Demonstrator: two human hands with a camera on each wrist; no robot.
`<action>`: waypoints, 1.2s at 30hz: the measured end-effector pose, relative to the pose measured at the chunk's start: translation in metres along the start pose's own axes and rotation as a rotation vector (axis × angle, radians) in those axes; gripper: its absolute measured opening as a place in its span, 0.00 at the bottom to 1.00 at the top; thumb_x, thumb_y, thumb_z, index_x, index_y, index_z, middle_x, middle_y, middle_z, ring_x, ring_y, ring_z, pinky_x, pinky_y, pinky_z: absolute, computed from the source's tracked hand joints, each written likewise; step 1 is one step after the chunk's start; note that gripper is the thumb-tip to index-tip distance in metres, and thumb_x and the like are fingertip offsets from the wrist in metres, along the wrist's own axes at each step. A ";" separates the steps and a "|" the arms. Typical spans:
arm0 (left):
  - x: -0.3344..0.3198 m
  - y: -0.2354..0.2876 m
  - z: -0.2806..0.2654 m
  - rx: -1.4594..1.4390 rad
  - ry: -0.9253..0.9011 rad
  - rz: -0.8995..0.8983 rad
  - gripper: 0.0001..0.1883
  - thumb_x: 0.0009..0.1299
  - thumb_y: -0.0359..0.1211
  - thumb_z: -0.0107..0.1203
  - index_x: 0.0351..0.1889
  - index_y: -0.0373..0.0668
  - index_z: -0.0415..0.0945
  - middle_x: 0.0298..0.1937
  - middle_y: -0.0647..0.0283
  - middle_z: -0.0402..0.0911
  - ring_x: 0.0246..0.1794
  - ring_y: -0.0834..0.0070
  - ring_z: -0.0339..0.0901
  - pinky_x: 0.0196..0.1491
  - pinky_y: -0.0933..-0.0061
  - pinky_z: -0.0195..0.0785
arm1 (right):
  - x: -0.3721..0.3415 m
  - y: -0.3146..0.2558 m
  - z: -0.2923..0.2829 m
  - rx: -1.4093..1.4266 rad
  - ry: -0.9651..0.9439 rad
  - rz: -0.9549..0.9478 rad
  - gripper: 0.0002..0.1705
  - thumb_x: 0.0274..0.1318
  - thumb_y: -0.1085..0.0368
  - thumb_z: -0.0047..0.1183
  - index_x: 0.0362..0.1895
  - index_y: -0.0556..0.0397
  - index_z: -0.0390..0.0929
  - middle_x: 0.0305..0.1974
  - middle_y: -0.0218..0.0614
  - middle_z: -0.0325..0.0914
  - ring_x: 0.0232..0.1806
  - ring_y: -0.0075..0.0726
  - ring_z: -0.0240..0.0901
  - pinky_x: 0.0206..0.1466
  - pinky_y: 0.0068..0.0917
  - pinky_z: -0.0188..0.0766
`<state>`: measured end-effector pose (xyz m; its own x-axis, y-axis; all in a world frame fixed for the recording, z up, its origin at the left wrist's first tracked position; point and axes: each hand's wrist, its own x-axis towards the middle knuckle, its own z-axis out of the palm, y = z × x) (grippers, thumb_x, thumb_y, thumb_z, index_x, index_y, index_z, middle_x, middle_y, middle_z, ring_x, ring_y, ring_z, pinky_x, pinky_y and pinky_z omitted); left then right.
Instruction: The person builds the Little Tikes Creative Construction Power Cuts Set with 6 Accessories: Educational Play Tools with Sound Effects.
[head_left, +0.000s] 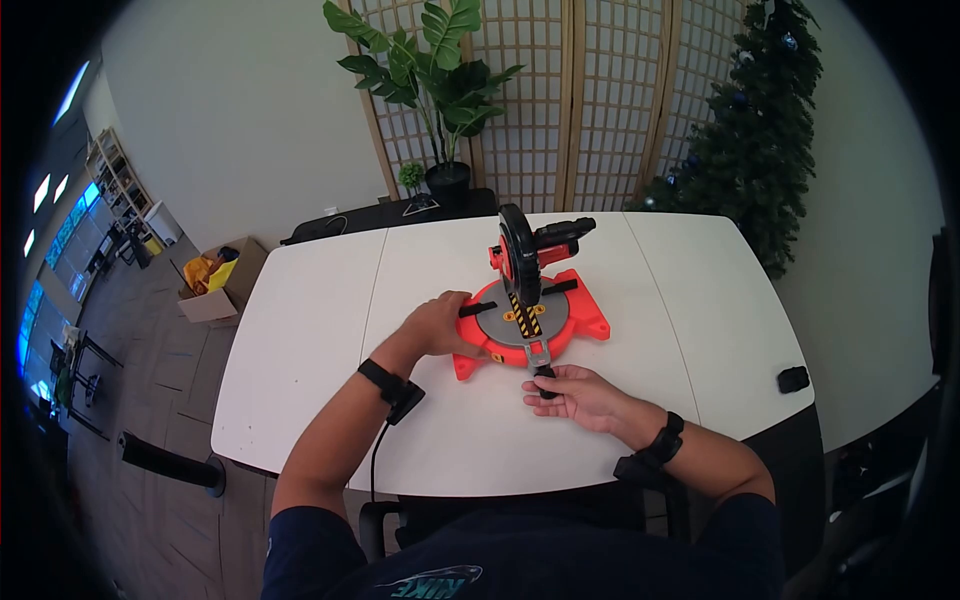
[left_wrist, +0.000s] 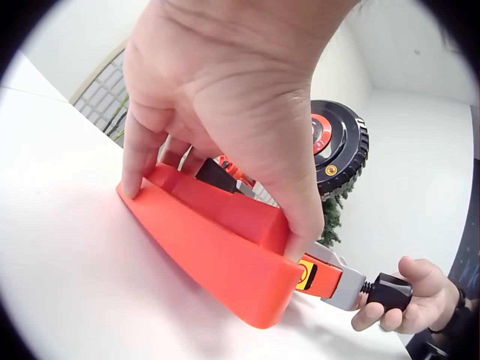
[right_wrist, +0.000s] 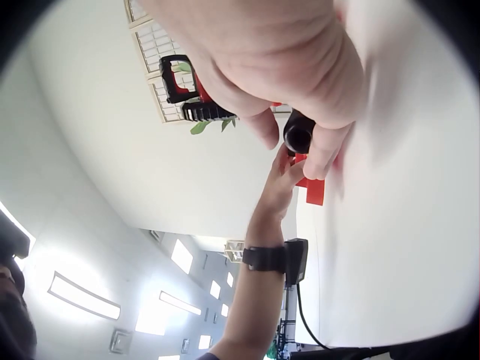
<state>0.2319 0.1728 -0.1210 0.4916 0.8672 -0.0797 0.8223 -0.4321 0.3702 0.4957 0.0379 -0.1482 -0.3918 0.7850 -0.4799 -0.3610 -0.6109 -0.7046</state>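
A toy miter saw (head_left: 590, 312) with an orange-red base, grey round turntable and black blade guard (head_left: 518, 250) stands on the white table. My left hand (head_left: 437, 324) grips the left side of its base (left_wrist: 217, 247), thumb at the front corner and fingers over the far end. At the front, my right hand (head_left: 592, 400) holds the black knob (left_wrist: 391, 291) between thumb and fingers, palm turned upward. The knob sits on a threaded rod at the end of the grey arm (left_wrist: 347, 288). The right wrist view shows the knob's round end (right_wrist: 298, 138) between the digits.
A small black object (head_left: 793, 379) lies near the right edge of the white table (head_left: 300, 350). Behind stand a potted plant (head_left: 447, 180), a lattice screen (head_left: 600, 100) and a decorated tree (head_left: 750, 150). A cardboard box (head_left: 240, 285) is on the floor at left.
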 end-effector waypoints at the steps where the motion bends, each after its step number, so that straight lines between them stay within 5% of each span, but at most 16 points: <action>1: -0.001 0.001 -0.001 0.002 -0.022 -0.009 0.63 0.39 0.63 0.73 0.69 0.33 0.65 0.65 0.46 0.72 0.63 0.54 0.74 0.64 0.62 0.70 | 0.002 0.002 -0.002 -0.016 -0.006 -0.009 0.17 0.66 0.67 0.59 0.51 0.61 0.67 0.52 0.47 0.77 0.58 0.49 0.78 0.65 0.36 0.77; 9: 0.004 -0.005 0.005 0.024 0.021 0.014 0.63 0.38 0.65 0.74 0.67 0.32 0.67 0.62 0.47 0.75 0.60 0.54 0.77 0.61 0.62 0.71 | 0.001 0.008 -0.001 0.091 0.025 -0.096 0.16 0.69 0.63 0.56 0.50 0.66 0.72 0.50 0.48 0.78 0.57 0.45 0.79 0.65 0.34 0.78; 21: 0.002 0.000 -0.001 0.007 0.000 -0.007 0.63 0.38 0.65 0.74 0.67 0.32 0.67 0.63 0.46 0.74 0.61 0.54 0.76 0.62 0.62 0.71 | 0.002 0.006 -0.008 0.094 0.004 -0.052 0.18 0.70 0.61 0.54 0.48 0.69 0.70 0.49 0.47 0.76 0.58 0.53 0.78 0.64 0.34 0.79; 23: 0.002 0.001 -0.002 0.006 -0.020 -0.015 0.63 0.38 0.64 0.73 0.68 0.31 0.66 0.65 0.45 0.73 0.62 0.53 0.76 0.63 0.62 0.71 | 0.002 0.002 -0.013 0.163 -0.106 0.009 0.19 0.70 0.62 0.55 0.50 0.70 0.70 0.51 0.50 0.76 0.58 0.50 0.78 0.64 0.30 0.79; 30: 0.003 -0.004 0.003 0.016 0.014 -0.002 0.63 0.37 0.65 0.74 0.67 0.32 0.67 0.62 0.46 0.75 0.60 0.54 0.77 0.62 0.62 0.71 | 0.000 0.005 -0.005 0.080 -0.058 0.003 0.21 0.71 0.61 0.53 0.53 0.69 0.70 0.53 0.54 0.78 0.59 0.45 0.78 0.64 0.29 0.78; 36: -0.001 0.000 -0.001 0.010 -0.008 0.005 0.64 0.40 0.65 0.73 0.68 0.31 0.65 0.65 0.45 0.72 0.62 0.53 0.75 0.63 0.61 0.70 | 0.006 0.009 -0.018 0.136 -0.116 0.024 0.19 0.70 0.60 0.55 0.52 0.65 0.73 0.50 0.47 0.79 0.56 0.41 0.80 0.60 0.28 0.80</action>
<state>0.2312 0.1726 -0.1204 0.4977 0.8632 -0.0849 0.8227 -0.4388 0.3613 0.5057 0.0388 -0.1665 -0.4937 0.7578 -0.4266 -0.4587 -0.6437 -0.6126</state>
